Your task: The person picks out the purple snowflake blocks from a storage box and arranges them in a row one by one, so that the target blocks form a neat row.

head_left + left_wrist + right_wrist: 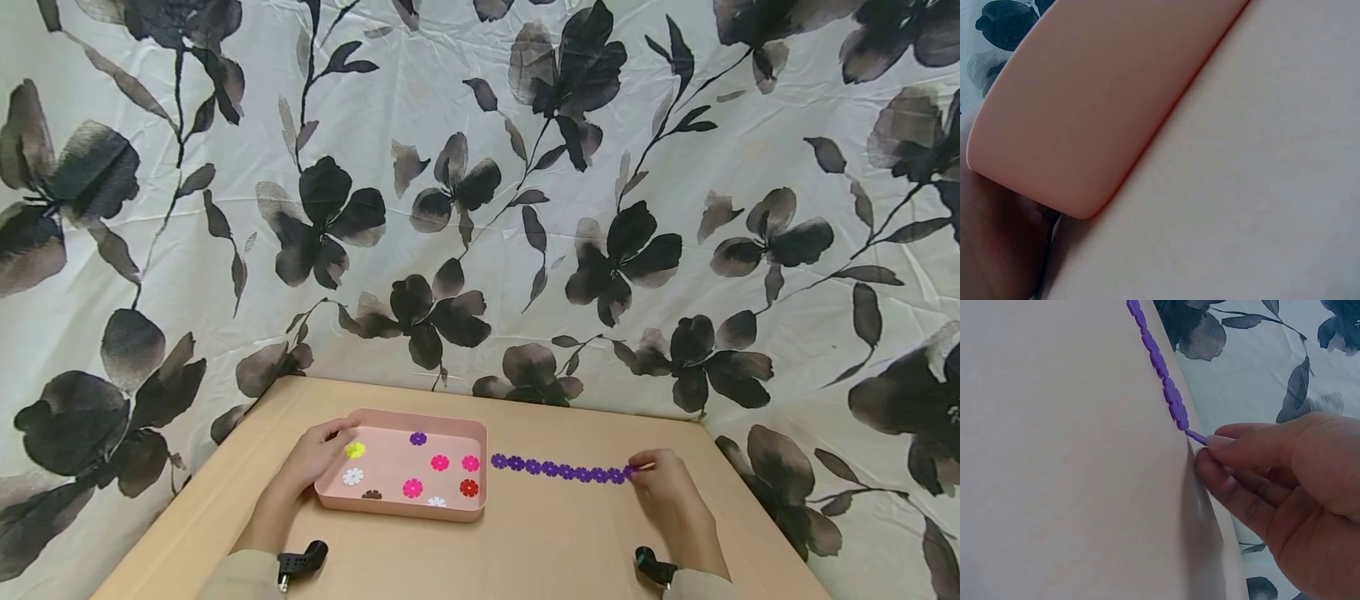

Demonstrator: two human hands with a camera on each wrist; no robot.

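Observation:
A chain of purple flower-shaped snap pieces [550, 469] stretches across the table, to the right of a shallow pink tray [486, 450]. My right hand [670, 483] pinches the last purple piece [1195, 437] at the chain's right end between thumb and fingers. That piece tilts up from the table. On the tray's left side, my left hand [318, 452] grips the rim; in the left wrist view the tray wall [1085, 106] hides most of its fingers. Inside the tray lie loose flower pieces, among them a purple one [417, 438], a yellow one [355, 450] and a red one [468, 487].
The light wooden table [555, 542] ends at a floral cloth [465, 250] hanging behind it and along both sides. Other loose pieces in the tray include pink ones [412, 488], white ones [352, 477] and a brown one [372, 495]. Each wrist wears a black device [303, 560].

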